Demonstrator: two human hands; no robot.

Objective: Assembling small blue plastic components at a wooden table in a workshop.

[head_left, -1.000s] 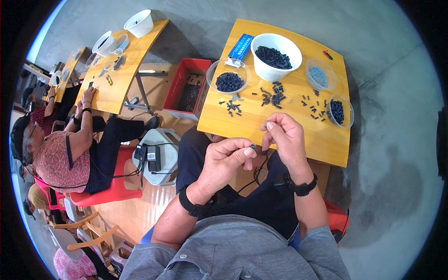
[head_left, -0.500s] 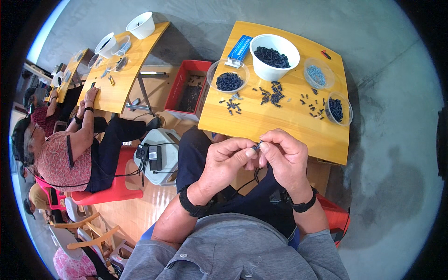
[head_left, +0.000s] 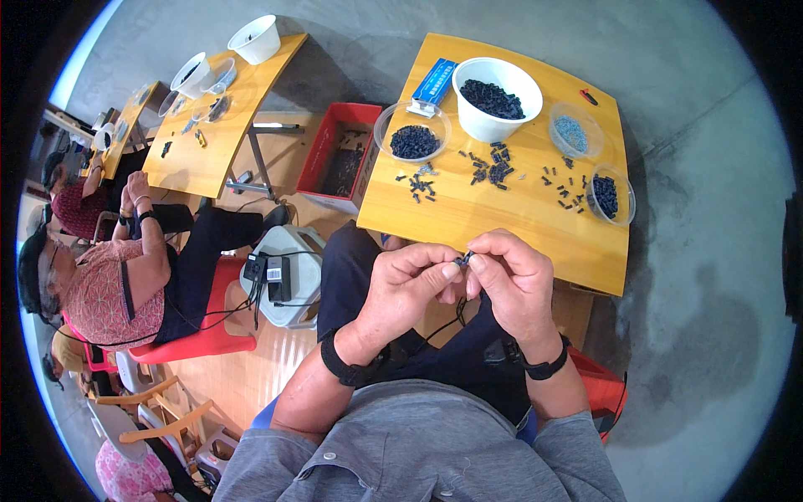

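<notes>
Before my body, just off the table's near edge, my left hand and my right hand meet fingertip to fingertip. Both are closed in a pinch on a small dark plastic part, mostly covered by the thumbs and fingers. Beyond them on the yellow table lie loose black parts in several small heaps. A white tub of black pieces stands behind these. Clear bowls hold dark parts, small light-blue pieces and more dark parts.
A blue box and a red-and-black tool lie on the table. Left of it are a red bin and a grey stool with black devices and cables. Another person sits at a neighbouring table.
My hands keep their pinch almost unmoved. The neighbouring person's hands have drawn back from the dark pieces on their table toward their body.
</notes>
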